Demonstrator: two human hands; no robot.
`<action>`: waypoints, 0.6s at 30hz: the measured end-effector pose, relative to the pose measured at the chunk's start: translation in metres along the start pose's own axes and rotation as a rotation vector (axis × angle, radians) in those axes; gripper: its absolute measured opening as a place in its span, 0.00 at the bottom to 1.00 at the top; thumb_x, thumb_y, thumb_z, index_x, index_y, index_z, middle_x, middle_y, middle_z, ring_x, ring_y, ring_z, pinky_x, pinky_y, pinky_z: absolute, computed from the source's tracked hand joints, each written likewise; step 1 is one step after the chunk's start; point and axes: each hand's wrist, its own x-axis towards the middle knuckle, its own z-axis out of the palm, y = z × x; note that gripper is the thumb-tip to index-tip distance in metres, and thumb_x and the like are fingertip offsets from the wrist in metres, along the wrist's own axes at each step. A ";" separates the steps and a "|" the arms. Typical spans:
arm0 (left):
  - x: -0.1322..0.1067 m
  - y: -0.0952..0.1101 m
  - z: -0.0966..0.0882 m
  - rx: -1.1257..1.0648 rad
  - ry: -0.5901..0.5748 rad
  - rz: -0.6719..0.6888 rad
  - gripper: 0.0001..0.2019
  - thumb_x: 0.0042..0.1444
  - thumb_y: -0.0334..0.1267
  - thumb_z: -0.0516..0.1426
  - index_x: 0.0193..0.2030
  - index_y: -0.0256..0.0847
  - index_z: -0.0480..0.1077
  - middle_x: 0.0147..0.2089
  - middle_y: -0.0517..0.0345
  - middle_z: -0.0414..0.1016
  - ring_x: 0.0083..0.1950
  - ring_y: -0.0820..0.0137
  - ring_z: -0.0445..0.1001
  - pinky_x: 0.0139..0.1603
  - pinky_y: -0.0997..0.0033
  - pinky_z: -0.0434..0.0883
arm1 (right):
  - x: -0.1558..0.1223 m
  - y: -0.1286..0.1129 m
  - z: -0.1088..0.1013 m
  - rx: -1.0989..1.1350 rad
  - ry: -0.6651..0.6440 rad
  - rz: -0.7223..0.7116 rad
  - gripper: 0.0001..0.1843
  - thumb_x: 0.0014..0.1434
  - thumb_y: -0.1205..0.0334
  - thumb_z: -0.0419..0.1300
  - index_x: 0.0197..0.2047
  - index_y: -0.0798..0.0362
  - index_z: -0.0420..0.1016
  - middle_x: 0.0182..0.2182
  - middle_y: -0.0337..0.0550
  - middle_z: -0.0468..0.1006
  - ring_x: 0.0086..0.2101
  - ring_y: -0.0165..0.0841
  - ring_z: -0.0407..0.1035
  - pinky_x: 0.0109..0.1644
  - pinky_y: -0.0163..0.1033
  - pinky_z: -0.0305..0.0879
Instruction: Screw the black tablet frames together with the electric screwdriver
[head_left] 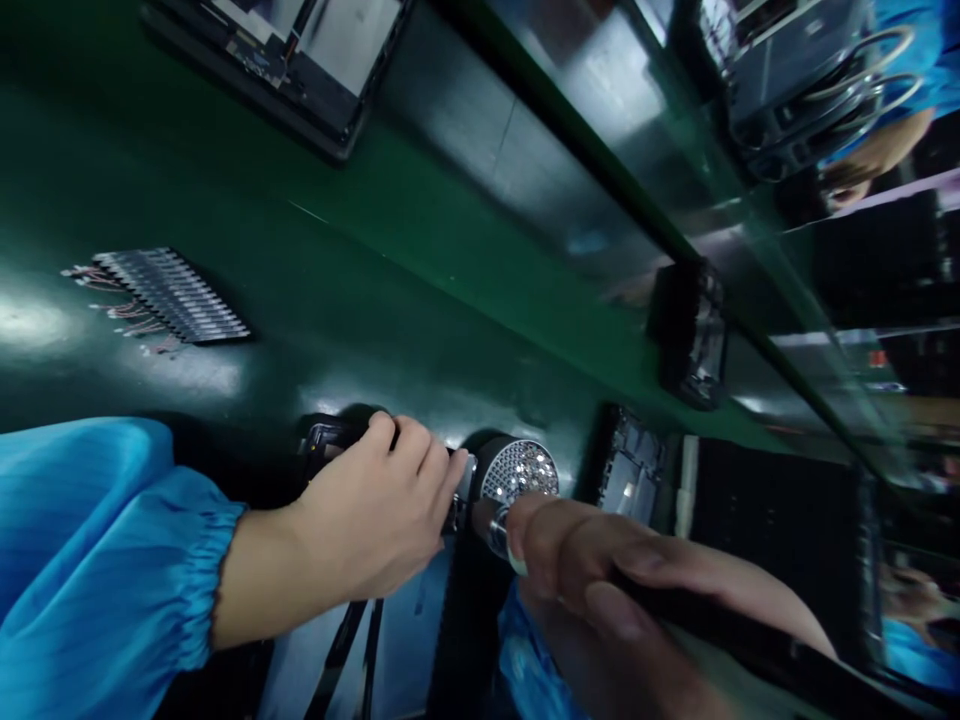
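My left hand (375, 510) lies over the top edge of a black device with an open casing (326, 435), its fingers bent together around that edge. Pale flat panels (409, 630) and black strips show in the device below the wrist. My right hand (592, 560) is closed around a power screwdriver (491, 525) with a dark body, its nose pointing at the device edge by my left fingertips. The bit's tip is hidden. Just behind the nose stands a round screw holder (517, 465) with a perforated top full of shiny screws.
A row of slim modules with wires (176, 295) lies on the green mat (337, 280). Another opened device (300, 70) is at the top. Black housings (690, 335) (630, 465) stand right, near a metal conveyor (510, 130). A co-worker's blue sleeve (911, 60) shows top right.
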 end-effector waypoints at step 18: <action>-0.005 0.005 -0.007 0.052 0.082 -0.076 0.28 0.63 0.52 0.55 0.59 0.30 0.75 0.50 0.38 0.79 0.50 0.48 0.76 0.48 0.50 0.72 | 0.001 0.001 0.002 0.132 -0.052 -0.100 0.16 0.59 0.74 0.59 0.47 0.48 0.79 0.21 0.34 0.70 0.24 0.30 0.68 0.30 0.43 0.71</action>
